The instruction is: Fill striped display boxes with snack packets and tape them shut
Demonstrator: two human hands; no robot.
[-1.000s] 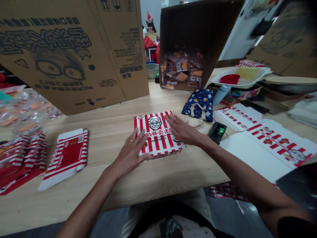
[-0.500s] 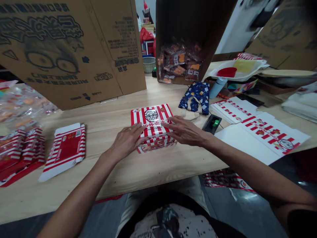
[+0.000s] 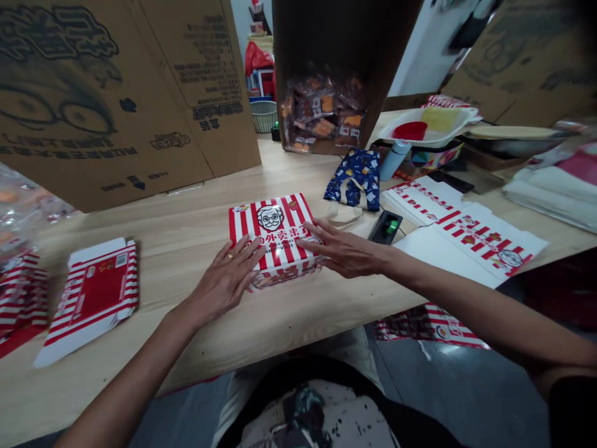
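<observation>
"What's on the desk [image 3: 177,249]?"
"A striped box [image 3: 280,229], probably light, stiff-walled, slick; best held by opposite sides."
"And the fingers [image 3: 252,251]?"
"On left hand [image 3: 226,274] and right hand [image 3: 345,251], loosely spread over its top, gripping nothing."

A red-and-white striped carton [image 3: 280,238] is laid flat on the worktop [image 3: 280,314], its lid folded down. The glossy top is printed with a black line-drawn portrait, red Chinese characters and smaller dark lettering; the front wall is patterned too.
</observation>
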